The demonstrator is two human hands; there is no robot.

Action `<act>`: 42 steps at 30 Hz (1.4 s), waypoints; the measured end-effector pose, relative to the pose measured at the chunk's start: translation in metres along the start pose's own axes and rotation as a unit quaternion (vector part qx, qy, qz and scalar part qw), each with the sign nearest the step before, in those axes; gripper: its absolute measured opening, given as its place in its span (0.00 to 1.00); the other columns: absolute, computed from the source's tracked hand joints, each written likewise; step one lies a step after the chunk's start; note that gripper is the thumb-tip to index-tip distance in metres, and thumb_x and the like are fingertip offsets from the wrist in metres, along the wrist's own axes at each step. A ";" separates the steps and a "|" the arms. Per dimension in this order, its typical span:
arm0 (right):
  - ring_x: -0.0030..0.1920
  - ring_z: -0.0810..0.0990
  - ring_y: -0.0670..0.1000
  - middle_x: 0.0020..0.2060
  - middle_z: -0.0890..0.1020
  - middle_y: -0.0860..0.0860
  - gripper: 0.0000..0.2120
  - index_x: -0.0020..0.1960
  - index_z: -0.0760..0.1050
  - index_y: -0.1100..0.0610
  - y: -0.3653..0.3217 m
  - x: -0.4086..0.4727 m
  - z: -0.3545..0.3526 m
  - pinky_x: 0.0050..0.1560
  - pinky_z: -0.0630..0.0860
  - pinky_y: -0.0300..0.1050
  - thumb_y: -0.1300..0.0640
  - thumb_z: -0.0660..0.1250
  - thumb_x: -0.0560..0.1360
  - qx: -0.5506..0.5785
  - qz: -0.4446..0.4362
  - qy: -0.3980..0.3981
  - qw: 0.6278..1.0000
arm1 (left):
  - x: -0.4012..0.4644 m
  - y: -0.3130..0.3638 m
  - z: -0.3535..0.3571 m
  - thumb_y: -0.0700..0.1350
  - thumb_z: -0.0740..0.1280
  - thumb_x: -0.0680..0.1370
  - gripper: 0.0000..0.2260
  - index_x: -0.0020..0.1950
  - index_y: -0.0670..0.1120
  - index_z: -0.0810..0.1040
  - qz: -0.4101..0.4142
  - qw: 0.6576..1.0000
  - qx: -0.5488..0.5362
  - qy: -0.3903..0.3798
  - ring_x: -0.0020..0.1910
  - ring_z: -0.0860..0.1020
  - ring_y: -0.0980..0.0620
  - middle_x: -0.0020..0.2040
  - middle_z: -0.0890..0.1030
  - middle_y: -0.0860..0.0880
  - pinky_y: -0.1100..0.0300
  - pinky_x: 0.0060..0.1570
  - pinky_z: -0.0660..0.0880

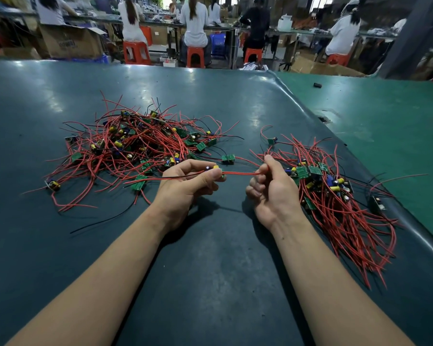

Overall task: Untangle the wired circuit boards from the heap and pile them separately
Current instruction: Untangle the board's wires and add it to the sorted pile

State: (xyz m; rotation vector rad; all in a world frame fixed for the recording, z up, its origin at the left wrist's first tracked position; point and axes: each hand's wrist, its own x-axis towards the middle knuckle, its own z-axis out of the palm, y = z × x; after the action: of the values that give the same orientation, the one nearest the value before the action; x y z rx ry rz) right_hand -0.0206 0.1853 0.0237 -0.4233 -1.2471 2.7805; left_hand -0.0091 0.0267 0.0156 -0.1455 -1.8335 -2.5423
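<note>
One small circuit board (217, 168) with a yellow part on it sits in the left hand (185, 188). The fingers and thumb curl around it and pinch it, just above the table (210, 258). A red wire (240, 173) runs tight from this board across to the right hand (270, 193). The right hand pinches the end of that wire between the thumb and curled fingers. A thin black wire (175, 176) sticks out to the left from the left hand.

The big heap (135, 143) of tangled boards and red wires lies on the table behind and to the left of the left hand. The sorted pile (335, 196) lies to the right, just beside the right hand, with its red wires all pointing toward the person. One green board (228, 159) lies by itself between the heap and the pile.

The table top is dark and shiny. A green mat (385, 116) covers the table part on the far right. Far behind, people sit on red stools (136, 54) at other tables, with their backs turned.
</note>
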 end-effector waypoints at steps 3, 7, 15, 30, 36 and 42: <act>0.21 0.66 0.44 0.25 0.75 0.47 0.16 0.38 0.78 0.58 -0.001 0.000 -0.003 0.22 0.62 0.34 0.51 0.63 0.81 -0.014 -0.032 0.002 0.999 | 0.001 0.000 -0.001 0.42 0.73 0.66 0.10 0.45 0.42 0.79 0.008 0.999 -0.020 0.034 0.31 0.78 0.52 0.38 0.85 0.43 0.63 0.35 0.74; 0.23 0.69 0.44 0.30 0.79 0.47 0.11 0.41 0.82 0.55 -0.001 -0.005 -0.003 0.22 0.65 0.35 0.51 0.67 0.78 -0.074 -0.028 -0.061 0.995 | 0.001 -0.002 -0.002 0.44 0.75 0.66 0.12 0.46 0.41 0.80 0.057 0.995 -0.009 0.083 0.29 0.77 0.53 0.39 0.85 0.43 0.61 0.34 0.74; 0.23 0.71 0.44 0.30 0.81 0.49 0.04 0.43 0.81 0.59 0.014 -0.011 0.004 0.22 0.66 0.34 0.59 0.71 0.76 -0.189 -0.056 -0.083 0.977 | -0.001 -0.003 0.000 0.45 0.77 0.64 0.14 0.46 0.42 0.81 0.054 0.997 0.040 0.049 0.31 0.78 0.53 0.40 0.84 0.43 0.63 0.35 0.76; 0.22 0.69 0.45 0.30 0.80 0.49 0.10 0.44 0.81 0.59 -0.004 0.005 0.001 0.23 0.63 0.35 0.58 0.63 0.81 -0.022 -0.122 0.005 0.992 | 0.006 0.000 -0.004 0.38 0.74 0.73 0.05 0.45 0.41 0.80 0.155 0.969 -0.039 0.188 0.35 0.82 0.51 0.38 0.85 0.45 0.64 0.33 0.75; 0.24 0.71 0.46 0.33 0.79 0.49 0.07 0.53 0.75 0.50 0.005 0.002 0.002 0.23 0.67 0.37 0.61 0.67 0.79 -0.194 -0.241 -0.040 0.950 | 0.008 0.004 -0.009 0.39 0.74 0.74 0.07 0.44 0.41 0.77 0.179 0.950 -0.015 0.254 0.33 0.82 0.54 0.35 0.85 0.48 0.65 0.31 0.75; 0.32 0.75 0.51 0.42 0.77 0.43 0.21 0.64 0.77 0.53 0.032 -0.013 0.006 0.36 0.74 0.37 0.65 0.72 0.73 -0.482 -0.378 -0.218 0.760 | 0.006 -0.001 -0.003 0.41 0.74 0.73 0.05 0.42 0.43 0.80 0.084 0.984 0.005 0.154 0.32 0.82 0.52 0.37 0.86 0.45 0.58 0.37 0.80</act>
State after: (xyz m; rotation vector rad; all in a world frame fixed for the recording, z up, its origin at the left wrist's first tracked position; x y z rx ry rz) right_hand -0.0076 0.1571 0.0063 0.6390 -2.2280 1.4126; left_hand -0.0153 0.0244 0.0141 0.0867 -1.6435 -2.2892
